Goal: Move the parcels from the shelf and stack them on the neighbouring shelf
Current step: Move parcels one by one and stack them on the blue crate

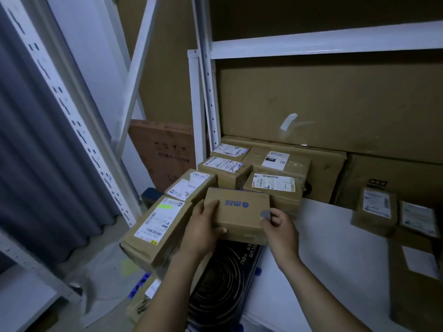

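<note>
Dim room, grey curtain (31, 176), white wall (100, 56)

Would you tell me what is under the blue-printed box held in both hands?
Below the blue-printed box a black ring-patterned carton shows; the box hides whatever lies under its far half.

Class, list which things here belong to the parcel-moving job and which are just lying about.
Job: held parcel, left hand, right hand, labelled parcels, white shelf.
Lying about: grey curtain, reddish carton, large cardboard sheet.

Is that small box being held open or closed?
Closed: the small box has a flat, unbroken top, gripped between left hand and right hand.
</note>
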